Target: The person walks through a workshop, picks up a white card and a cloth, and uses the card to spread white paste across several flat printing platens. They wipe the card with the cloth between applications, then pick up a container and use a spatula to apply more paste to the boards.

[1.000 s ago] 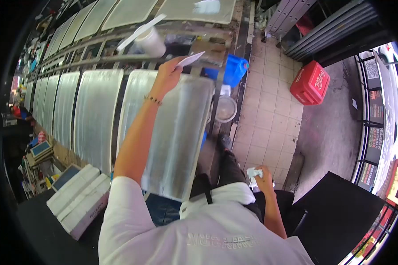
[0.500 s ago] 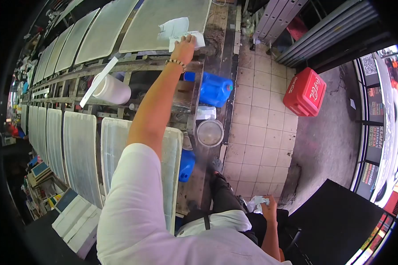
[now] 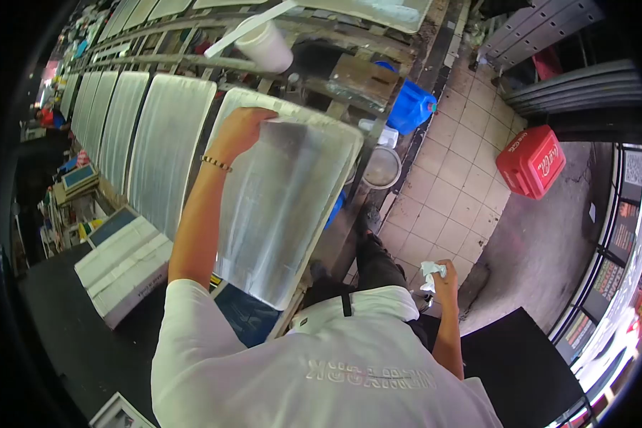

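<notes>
My left hand, with a beaded bracelet on its wrist, is over the upper part of the nearest pale framed screen. Its fingers are pressed together around a thin white piece, seen nearly edge-on at the fingertips. Low on the right, my right hand is closed on a crumpled white paper or cloth, held near my leg above the tiled floor.
More framed screens line the wooden rack leftward. A white bucket with a strip across it, a blue jug and a round tub are ahead. A red cooler stands right; a white box lies lower left.
My left hand has come back from the far screen, where it pressed a white sheet beside another pale patch, to the nearest screen. The view has shifted; my right hand still holds the crumpled piece.
</notes>
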{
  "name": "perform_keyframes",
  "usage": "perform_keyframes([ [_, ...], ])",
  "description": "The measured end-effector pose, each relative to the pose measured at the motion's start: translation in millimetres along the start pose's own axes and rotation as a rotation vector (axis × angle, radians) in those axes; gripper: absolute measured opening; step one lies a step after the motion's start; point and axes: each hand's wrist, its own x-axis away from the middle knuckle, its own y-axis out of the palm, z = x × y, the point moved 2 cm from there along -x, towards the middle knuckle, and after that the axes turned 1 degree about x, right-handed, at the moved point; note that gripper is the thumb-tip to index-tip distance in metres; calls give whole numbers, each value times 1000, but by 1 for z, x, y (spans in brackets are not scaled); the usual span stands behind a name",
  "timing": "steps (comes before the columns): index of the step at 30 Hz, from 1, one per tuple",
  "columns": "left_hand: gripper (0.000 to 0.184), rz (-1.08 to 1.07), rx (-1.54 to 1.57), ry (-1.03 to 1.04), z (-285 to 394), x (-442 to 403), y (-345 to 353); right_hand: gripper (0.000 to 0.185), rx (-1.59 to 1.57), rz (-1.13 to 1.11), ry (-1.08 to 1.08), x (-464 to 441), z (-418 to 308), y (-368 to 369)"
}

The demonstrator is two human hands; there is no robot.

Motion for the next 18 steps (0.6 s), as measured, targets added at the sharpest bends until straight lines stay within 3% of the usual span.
perform_keyframes([
  [5,40,301,-238,100,-3,23,23,20,146,-48,-203,-4,-20,18],
  [7,44,156,-42,-19,-17,25,42,18,168,-83,-140,-2,-35,21],
  [9,44,177,-47,-28,-7,63,49,18,108,-68,-131,9,-46,26],
  [12,36,245,-81,-4,4,158,60,17,57,-34,-113,37,-42,41],
  [14,38,121,-67,-59,18,247,63,16,72,-21,-89,61,-25,54],
  [18,56,-10,-104,-203,58,427,55,18,161,14,-96,112,3,87],
])
